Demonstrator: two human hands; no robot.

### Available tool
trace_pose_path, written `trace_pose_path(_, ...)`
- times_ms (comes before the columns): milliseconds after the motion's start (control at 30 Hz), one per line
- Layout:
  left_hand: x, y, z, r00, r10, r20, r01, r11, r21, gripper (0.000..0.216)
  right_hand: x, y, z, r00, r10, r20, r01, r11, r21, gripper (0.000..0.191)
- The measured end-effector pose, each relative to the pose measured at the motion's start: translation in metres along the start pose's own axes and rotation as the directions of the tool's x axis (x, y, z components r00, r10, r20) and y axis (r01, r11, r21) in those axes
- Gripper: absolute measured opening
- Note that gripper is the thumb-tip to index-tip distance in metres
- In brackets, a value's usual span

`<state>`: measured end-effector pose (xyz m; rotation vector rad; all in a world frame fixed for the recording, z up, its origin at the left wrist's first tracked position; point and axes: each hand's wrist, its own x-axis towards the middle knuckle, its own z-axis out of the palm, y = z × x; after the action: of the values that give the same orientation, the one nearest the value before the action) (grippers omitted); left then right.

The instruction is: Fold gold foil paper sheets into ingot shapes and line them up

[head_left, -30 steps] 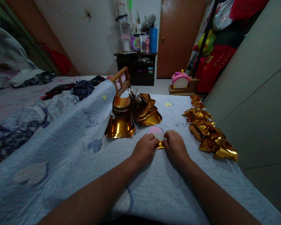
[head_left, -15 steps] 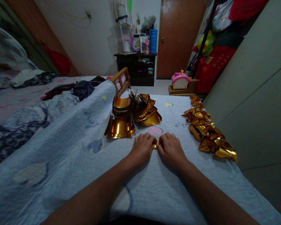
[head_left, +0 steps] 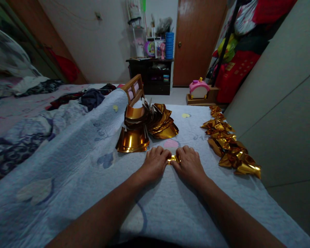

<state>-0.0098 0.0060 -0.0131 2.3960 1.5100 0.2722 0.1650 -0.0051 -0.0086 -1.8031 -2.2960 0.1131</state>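
My left hand and my right hand rest side by side on the light blue bedspread. Between them is a small piece of gold foil paper, pinched at either end. Only its shiny middle shows; the fingers hide the rest. Beyond my left hand lies a fanned pile of gold foil sheets, curled and overlapping. To the right of my right hand runs a row of folded gold foil pieces along the bed's edge.
A small wooden chair-like frame stands behind the foil pile. Rumpled clothes lie at the left. Past the bed are a dark cabinet, a pink toy and a wooden door. A pale cabinet panel borders the right side.
My hands have moved slightly apart, and more of the gold foil paper shows between them. The pile and the row of folded pieces are unchanged.
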Motion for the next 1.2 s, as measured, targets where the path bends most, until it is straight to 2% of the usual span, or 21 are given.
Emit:
trace_pose_path(533, -0.001, 0.001, -0.005, 1.0, 0.006, 0.024, -0.006, 1.0, 0.003, 0.022, -0.005, 0.049, -0.001, 0.997, 0.071, -0.004, -0.071, 0.997, 0.024, 0.04)
trace_pose_path(633, -0.002, 0.002, -0.007, 0.999, 0.001, 0.034, -0.001, 1.0, 0.001, 0.022, -0.005, 0.055, -0.003, 0.997, 0.073, 0.014, -0.074, 0.996, 0.044, 0.037)
trace_pose_path(733, -0.002, 0.002, -0.008, 0.999, 0.016, 0.034, -0.015, 1.0, -0.018, 0.023, -0.005, 0.06, -0.005, 0.999, 0.043, 0.03, -0.046, 0.993, 0.113, 0.025)
trace_pose_path(867, -0.003, -0.001, -0.008, 0.998, 0.058, 0.011, -0.058, 0.998, -0.037, 0.022, -0.002, 0.056, -0.007, 0.998, 0.049, 0.042, -0.057, 0.975, 0.215, 0.015)
trace_pose_path(1033, -0.002, -0.001, -0.006, 0.996, 0.09, -0.028, -0.092, 0.994, -0.056, 0.019, 0.004, 0.041, -0.002, 0.991, 0.122, -0.045, -0.113, 0.978, 0.174, 0.02)
trace_pose_path(1200, 0.0, 0.0, -0.006, 0.993, 0.105, -0.061, -0.111, 0.986, -0.122, 0.017, 0.007, 0.036, 0.002, 0.992, 0.126, -0.02, -0.118, 0.966, 0.231, 0.01)
